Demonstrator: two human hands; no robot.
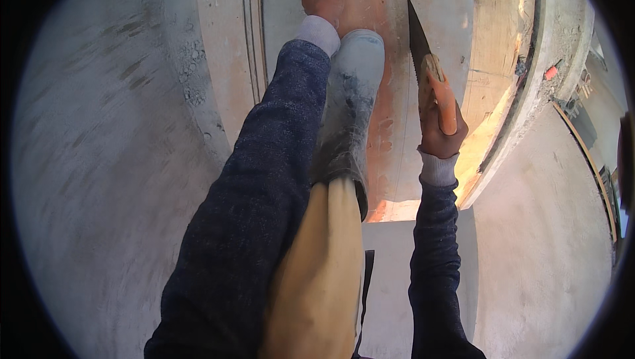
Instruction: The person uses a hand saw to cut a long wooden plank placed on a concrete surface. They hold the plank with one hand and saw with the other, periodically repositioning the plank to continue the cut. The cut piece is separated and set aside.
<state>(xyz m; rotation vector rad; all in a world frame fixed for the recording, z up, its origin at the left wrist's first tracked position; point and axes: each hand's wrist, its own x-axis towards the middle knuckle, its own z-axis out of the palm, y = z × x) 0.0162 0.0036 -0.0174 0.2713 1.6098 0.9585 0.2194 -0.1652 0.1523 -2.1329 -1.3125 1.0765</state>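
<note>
Right grip clasps 1 orange-handled handsaw, dark toothed blade ahead of it; left grip touches the reddish board, whether clasping I cannot tell.

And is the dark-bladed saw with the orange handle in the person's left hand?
No, the right hand holds the dark-bladed, orange-handled saw, while the left hand is on the reddish wooden board.

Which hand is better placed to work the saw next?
Probably your right hand: it grips the saw by its handle, while your left hand rests on the board beyond the boot.
</note>
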